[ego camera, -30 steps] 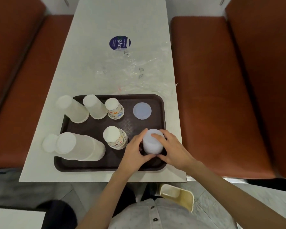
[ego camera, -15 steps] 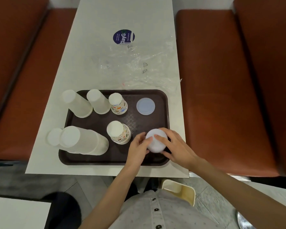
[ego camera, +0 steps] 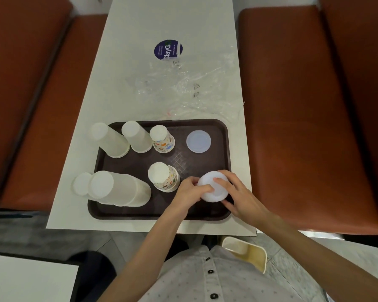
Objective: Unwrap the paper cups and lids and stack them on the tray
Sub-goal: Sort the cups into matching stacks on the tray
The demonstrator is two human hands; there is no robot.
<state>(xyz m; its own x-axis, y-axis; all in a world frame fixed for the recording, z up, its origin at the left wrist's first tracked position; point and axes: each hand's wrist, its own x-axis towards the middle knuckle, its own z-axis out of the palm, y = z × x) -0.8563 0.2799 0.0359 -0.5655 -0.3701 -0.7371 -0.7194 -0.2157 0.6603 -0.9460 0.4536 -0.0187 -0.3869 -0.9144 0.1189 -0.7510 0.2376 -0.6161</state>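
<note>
A dark brown tray (ego camera: pixel 224 153) lies at the near end of the white table. Both hands grip a white stack of lids (ego camera: pixel 210 186) at the tray's near right corner: my left hand (ego camera: pixel 190 195) on its left side, my right hand (ego camera: pixel 238 195) over its top and right. A single translucent lid (ego camera: pixel 198 141) lies flat at the far right of the tray. Upside-down stacks of plain white cups (ego camera: pixel 111 141) (ego camera: pixel 138 137) (ego camera: pixel 116 189) fill the left side. Two printed cup stacks (ego camera: pixel 163 139) (ego camera: pixel 165 177) stand inverted near the middle.
Crumpled clear plastic wrap (ego camera: pixel 190 88) lies on the table beyond the tray, beside a round blue sticker (ego camera: pixel 168 50). Brown bench seats (ego camera: pixel 297 105) flank the table on both sides. A beige bin (ego camera: pixel 246 251) stands on the floor below the table's near edge.
The lid stack has come down lower onto the tray's near right corner, and my right fingers have slid over its top. The camera has shifted slightly.
</note>
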